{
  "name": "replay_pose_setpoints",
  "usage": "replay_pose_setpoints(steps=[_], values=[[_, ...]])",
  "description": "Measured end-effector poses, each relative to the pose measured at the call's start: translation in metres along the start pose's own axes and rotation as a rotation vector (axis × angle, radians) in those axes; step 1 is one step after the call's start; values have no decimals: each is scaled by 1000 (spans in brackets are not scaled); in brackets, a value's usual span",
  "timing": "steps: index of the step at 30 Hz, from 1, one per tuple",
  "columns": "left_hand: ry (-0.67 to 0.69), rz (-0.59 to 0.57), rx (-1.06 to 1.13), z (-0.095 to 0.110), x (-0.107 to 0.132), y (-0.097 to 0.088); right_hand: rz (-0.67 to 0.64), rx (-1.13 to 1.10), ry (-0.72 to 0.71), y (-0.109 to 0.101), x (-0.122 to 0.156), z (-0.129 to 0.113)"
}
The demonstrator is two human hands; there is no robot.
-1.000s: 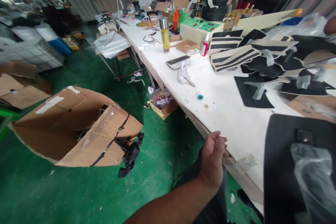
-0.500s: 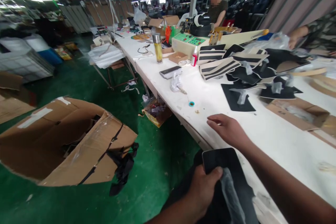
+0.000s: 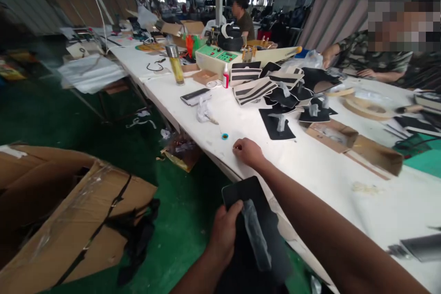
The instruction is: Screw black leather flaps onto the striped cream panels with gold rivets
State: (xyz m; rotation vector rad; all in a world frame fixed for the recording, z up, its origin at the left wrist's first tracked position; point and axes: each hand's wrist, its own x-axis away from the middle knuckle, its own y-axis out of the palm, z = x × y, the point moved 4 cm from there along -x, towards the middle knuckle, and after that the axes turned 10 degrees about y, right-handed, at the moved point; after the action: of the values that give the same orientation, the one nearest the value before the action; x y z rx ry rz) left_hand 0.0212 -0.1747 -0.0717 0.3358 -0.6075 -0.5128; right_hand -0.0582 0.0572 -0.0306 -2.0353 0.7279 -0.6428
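Note:
My left hand [image 3: 222, 232] grips a flat black panel [image 3: 274, 225] with rounded corners near the table's front edge, thumb on top. A strip of clear plastic [image 3: 257, 236] lies along the panel's face. My right hand [image 3: 250, 152] rests on the white table [image 3: 303, 179], its fingers pinched together. Something tiny shows at the fingertips, too small to name. Just beyond that hand sits a small blue-rimmed round container [image 3: 224, 136] with dark contents. A crumpled clear plastic bag [image 3: 204, 111] lies farther back, beside a dark flat case [image 3: 195, 95].
Black and striped panels [image 3: 255, 91] are piled mid-table. Behind them stands a pale green machine [image 3: 217, 59], near a bottle of yellow liquid [image 3: 176, 66] and a red bottle [image 3: 225, 77]. An open carton [image 3: 113, 220] sits on the floor at left. Another person [image 3: 375, 62] works across the table.
My right hand has gone from loosely curled above the table to a pinch at the small bits there. My left hand still holds the panel. The view has turned right.

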Motion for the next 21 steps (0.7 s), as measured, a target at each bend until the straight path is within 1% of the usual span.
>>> replay_pose_setpoints(steps=[4, 6, 8, 9, 11, 13, 15, 16, 18, 21], values=[[58, 15, -44, 7, -3, -5, 38, -113, 26, -15, 7, 16], [77, -3, -66, 11, -2, -4, 75, -226, 62, -27, 20, 25], [95, -18, -95, 14, 0, -1, 112, -351, 86, -41, 46, 37], [109, -25, -110, 16, 0, 1, 132, -425, 88, -47, 65, 42], [143, -54, -158, 18, 2, 10, 192, -605, 85, -57, 112, 55], [170, -123, -241, 18, 6, 24, 266, -859, 87, -62, 165, 67], [207, -216, -361, 16, 14, 42, 315, -959, 82, -62, 213, 77], [232, -264, -421, 14, 20, 53, 353, -959, 78, -62, 233, 81], [295, -360, -529, 11, 35, 75, 466, -918, 65, -65, 265, 91], [377, -479, -673, 2, 61, 105, 640, -836, 42, -73, 296, 112]])
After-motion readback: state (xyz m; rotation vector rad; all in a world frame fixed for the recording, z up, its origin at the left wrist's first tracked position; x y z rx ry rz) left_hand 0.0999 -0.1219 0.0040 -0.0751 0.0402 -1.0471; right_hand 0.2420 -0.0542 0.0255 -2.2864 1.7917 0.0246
